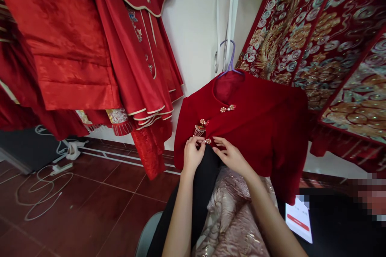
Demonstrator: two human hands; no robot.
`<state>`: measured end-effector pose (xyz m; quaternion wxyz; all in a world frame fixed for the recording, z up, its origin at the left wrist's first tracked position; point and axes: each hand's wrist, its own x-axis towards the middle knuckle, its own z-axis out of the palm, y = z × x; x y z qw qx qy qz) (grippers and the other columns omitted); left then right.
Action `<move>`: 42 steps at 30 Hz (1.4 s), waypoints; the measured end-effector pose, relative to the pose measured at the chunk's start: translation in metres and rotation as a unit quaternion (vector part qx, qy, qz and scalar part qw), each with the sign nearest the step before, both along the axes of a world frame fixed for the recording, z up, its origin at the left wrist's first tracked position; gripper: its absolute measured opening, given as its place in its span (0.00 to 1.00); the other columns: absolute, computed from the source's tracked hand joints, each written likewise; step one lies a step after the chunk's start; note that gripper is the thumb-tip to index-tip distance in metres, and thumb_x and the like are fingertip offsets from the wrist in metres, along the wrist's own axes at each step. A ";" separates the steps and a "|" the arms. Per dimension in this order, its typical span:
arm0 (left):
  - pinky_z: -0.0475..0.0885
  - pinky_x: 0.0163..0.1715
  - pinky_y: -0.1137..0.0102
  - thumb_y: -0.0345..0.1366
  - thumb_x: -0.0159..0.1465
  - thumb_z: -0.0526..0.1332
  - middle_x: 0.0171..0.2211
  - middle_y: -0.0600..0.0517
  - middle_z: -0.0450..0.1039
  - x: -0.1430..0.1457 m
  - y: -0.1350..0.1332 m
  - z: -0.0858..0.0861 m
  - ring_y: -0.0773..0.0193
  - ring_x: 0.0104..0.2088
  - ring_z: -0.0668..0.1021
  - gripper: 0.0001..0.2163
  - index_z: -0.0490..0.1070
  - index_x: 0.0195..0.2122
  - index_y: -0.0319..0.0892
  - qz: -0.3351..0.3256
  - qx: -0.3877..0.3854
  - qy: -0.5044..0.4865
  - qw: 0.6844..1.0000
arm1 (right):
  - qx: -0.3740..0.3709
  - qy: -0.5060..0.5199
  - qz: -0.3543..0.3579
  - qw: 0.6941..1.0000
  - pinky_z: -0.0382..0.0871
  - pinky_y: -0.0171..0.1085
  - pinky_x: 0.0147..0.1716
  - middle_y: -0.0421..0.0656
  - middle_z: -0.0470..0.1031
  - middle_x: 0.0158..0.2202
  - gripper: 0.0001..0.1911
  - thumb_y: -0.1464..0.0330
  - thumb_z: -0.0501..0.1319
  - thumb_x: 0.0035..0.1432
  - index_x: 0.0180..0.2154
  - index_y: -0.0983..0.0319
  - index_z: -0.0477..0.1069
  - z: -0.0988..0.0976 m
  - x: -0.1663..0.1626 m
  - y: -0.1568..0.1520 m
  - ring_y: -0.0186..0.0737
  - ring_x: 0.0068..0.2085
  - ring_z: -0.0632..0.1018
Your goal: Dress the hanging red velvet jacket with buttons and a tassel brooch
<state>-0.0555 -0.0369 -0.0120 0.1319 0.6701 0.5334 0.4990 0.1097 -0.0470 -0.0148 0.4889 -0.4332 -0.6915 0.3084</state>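
With closed fingers the left hand (193, 154) pinches the pearl clasp (207, 141) and the right hand (230, 156) the red jacket (256, 128), where a hard pull could tear beads off.

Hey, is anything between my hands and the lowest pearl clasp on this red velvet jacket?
Nothing visible. The left hand and right hand both have fingertips right at the pearl clasp on the red velvet jacket. The tasselled ornament hangs just above the left fingers, not across the clasp.

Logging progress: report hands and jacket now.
Left hand, right hand both grip jacket edge at lowest clasp. Jacket on hanger. Nothing blocking.
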 end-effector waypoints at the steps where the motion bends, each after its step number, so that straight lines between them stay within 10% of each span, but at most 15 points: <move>1: 0.70 0.38 0.69 0.32 0.61 0.59 0.35 0.49 0.75 0.000 0.000 0.001 0.65 0.33 0.74 0.06 0.74 0.37 0.42 0.003 -0.001 -0.001 1.000 | 0.005 -0.004 -0.005 1.000 0.75 0.44 0.44 0.51 0.71 0.52 0.22 0.62 0.59 0.57 0.53 0.61 0.67 -0.002 -0.001 0.001 0.44 0.50 0.75; 19: 0.73 0.34 0.70 0.37 0.54 0.67 0.29 0.50 0.78 0.000 0.002 0.002 0.66 0.28 0.77 0.06 0.76 0.30 0.40 -0.064 -0.045 -0.187 0.979 | -0.030 0.071 -0.008 0.997 0.74 0.43 0.44 0.48 0.75 0.44 0.18 0.63 0.60 0.53 0.46 0.61 0.69 -0.004 -0.013 0.003 0.41 0.45 0.77; 25: 0.73 0.40 0.68 0.39 0.54 0.68 0.32 0.48 0.79 0.007 -0.010 0.018 0.63 0.33 0.79 0.10 0.78 0.34 0.38 -0.262 -0.112 -0.277 0.917 | 0.010 0.051 -0.067 0.996 0.68 0.35 0.31 0.38 0.69 0.29 0.15 0.67 0.63 0.46 0.37 0.60 0.64 0.005 -0.014 -0.003 0.36 0.30 0.72; 31: 0.75 0.39 0.68 0.41 0.57 0.66 0.31 0.46 0.78 0.025 0.010 0.034 0.66 0.30 0.79 0.11 0.77 0.33 0.36 -0.152 -0.150 -0.449 0.867 | 0.026 0.042 -0.071 0.996 0.60 0.32 0.27 0.34 0.63 0.24 0.09 0.69 0.60 0.47 0.31 0.59 0.60 0.038 0.017 -0.023 0.32 0.25 0.67; 37: 0.73 0.50 0.67 0.36 0.60 0.64 0.39 0.44 0.78 0.039 0.026 0.039 0.65 0.40 0.80 0.07 0.75 0.34 0.37 -0.205 -0.219 -0.579 0.758 | 0.034 0.020 -0.047 0.998 0.60 0.32 0.28 0.35 0.63 0.25 0.09 0.71 0.59 0.48 0.33 0.59 0.60 0.051 0.040 -0.030 0.33 0.27 0.67; 42: 0.74 0.50 0.70 0.32 0.61 0.61 0.41 0.45 0.78 0.034 0.025 0.036 0.65 0.45 0.79 0.04 0.74 0.33 0.38 -0.206 -0.205 -0.622 0.727 | 0.034 0.024 -0.037 0.998 0.61 0.32 0.29 0.35 0.63 0.25 0.08 0.72 0.59 0.48 0.32 0.59 0.60 0.050 0.037 -0.030 0.34 0.28 0.68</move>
